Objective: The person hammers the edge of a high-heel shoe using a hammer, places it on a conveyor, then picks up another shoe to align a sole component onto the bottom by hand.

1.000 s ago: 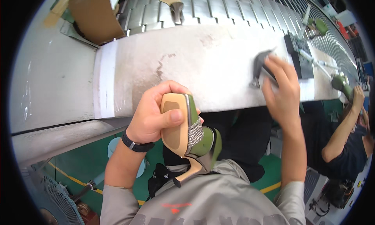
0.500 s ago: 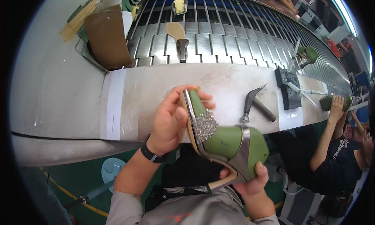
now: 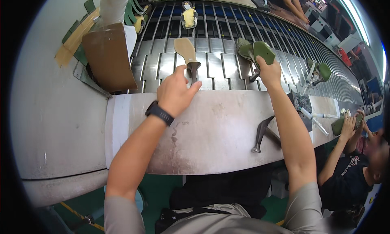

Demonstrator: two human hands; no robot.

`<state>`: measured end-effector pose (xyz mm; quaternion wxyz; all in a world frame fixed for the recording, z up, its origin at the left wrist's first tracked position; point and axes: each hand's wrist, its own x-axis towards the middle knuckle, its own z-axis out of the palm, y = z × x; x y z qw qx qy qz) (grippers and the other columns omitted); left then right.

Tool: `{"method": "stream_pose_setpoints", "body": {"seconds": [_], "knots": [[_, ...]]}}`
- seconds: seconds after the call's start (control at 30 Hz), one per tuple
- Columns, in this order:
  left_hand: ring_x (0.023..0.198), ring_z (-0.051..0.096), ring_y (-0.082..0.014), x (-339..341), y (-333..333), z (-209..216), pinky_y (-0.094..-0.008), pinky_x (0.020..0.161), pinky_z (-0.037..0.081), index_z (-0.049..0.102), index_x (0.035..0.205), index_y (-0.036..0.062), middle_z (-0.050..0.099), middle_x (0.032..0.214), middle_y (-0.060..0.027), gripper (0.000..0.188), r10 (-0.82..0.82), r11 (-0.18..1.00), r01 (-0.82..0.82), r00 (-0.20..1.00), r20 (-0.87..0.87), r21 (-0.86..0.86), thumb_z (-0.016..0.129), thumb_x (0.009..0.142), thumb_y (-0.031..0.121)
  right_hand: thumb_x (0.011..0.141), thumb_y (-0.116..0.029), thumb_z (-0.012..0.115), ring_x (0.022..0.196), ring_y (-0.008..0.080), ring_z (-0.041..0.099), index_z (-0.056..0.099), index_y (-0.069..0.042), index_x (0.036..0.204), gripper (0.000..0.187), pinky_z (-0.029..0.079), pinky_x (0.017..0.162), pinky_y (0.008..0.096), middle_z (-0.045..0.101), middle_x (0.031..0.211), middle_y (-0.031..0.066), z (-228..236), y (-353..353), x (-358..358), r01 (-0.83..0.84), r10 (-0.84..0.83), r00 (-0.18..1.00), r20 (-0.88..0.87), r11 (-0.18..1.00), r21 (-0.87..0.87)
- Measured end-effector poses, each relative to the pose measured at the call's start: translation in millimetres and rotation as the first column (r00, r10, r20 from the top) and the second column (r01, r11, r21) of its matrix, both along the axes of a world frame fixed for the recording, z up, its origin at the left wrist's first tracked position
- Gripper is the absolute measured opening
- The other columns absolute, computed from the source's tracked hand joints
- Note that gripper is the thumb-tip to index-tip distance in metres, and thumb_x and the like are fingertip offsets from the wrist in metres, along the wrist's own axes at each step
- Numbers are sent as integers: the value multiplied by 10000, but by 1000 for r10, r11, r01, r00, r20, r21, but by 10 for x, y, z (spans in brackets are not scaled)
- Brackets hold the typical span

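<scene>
Green shoe pinched in the right hand; the left hand, half-open, seemingly empty beside a tan sole, best closes gently

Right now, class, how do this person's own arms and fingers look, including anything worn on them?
Short grey sleeves end above bare forearms. A black wristband, perhaps a watch, circles the left wrist; the right wrist has none. Left fingers and right fingers wear no gloves.
</scene>
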<state>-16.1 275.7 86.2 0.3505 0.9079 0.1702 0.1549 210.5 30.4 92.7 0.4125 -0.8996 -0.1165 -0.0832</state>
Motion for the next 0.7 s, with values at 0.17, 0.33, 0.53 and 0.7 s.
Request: {"method": "stream_pose_setpoints", "body": {"seconds": [0.17, 0.33, 0.53, 0.7], "knots": [[919, 737, -382, 677, 311, -187, -499, 812, 587, 637, 1200, -5, 760, 1001, -185, 437, 28, 958, 68, 945, -325, 279, 765, 931, 314, 891, -233, 757, 1201, 364, 660, 546, 25, 1464, 663, 501, 1070, 431, 646, 1368, 229, -80, 40, -366, 72, -34, 879, 476, 995, -62], [826, 726, -396, 748, -123, -1, -521, 701, 567, 629, 1203, 62, 738, 942, -187, 326, -316, 899, 278, 947, 60, 339, 668, 879, 70, 787, 24, 760, 1120, 264, 670, 466, -65, 1579, 849, 546, 905, 391, 634, 1386, 151, 215, 278, -1155, -526, 479, 837, 264, 838, 148], [1064, 739, -258, 1054, 40, 490, -359, 950, 585, 636, 1316, -29, 739, 1187, -176, 510, -705, 583, 704, 687, 178, -407, 826, 887, 169, 843, -28, 786, 941, 313, 728, 641, -66, 1424, 601, 594, 793, 399, 734, 1069, 163, 69, 43, -1099, -477, 468, 879, 97, 870, 123], [1250, 657, -395, 2655, 1108, -457, -451, 1081, 512, 550, 1398, -71, 673, 1319, -279, 809, 131, 964, -181, 960, 246, 193, 895, 837, 398, 859, -80, 760, 1044, 354, 656, 674, -40, 1292, 444, 576, 880, 436, 647, 1163, 147, -36, 96, -1177, -611, 611, 791, 20, 790, 55]]}}
